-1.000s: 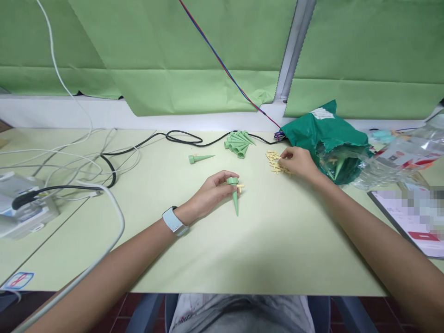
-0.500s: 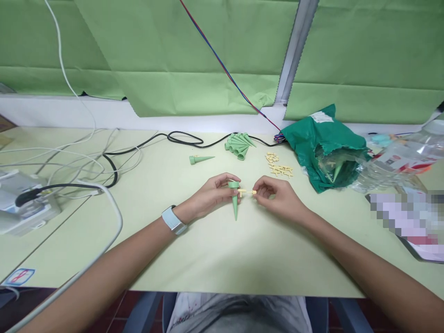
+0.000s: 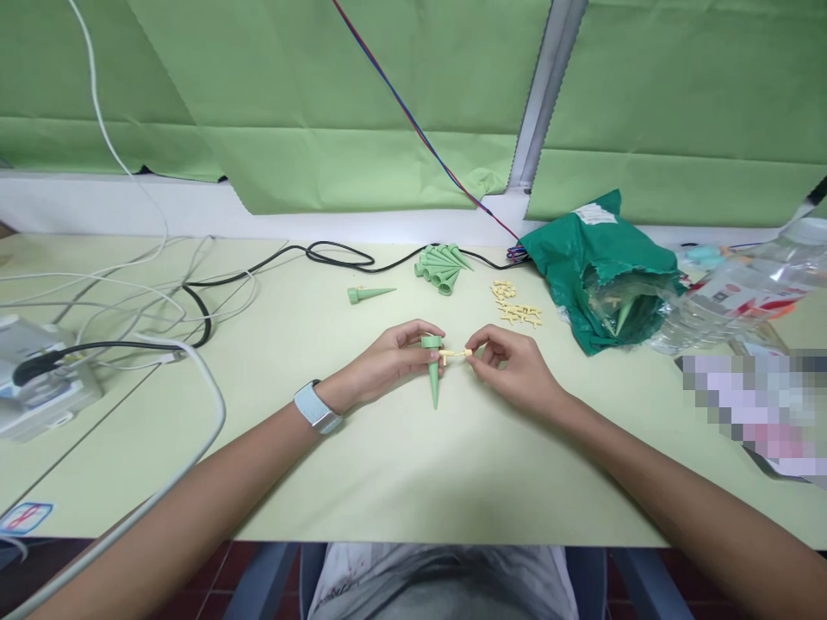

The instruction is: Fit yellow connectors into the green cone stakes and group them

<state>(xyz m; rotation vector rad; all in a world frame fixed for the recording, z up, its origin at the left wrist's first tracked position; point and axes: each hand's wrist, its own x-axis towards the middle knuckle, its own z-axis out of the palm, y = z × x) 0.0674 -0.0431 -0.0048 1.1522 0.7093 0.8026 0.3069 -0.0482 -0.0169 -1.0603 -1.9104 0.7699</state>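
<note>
My left hand is closed on a green cone-shaped spike, its wide cap up and its tip toward me. A small yellow piece sticks out to the right from beside the spike's cap. My right hand pinches the right end of this yellow piece; a thin part links the two ends. Behind my hands, another green spike lies on its side. Farther right is a pile of several green spikes, and nearer the bag lie several small yellow pieces.
A green plastic bag and a clear bottle stand at the right. Cables and a white power strip occupy the left. A thin white cable crosses above my left forearm.
The whole view has shifted slightly, moving everything a little left in the picture. The thin part between the yellow ends now looks slightly bent. Both hands keep their grip.
</note>
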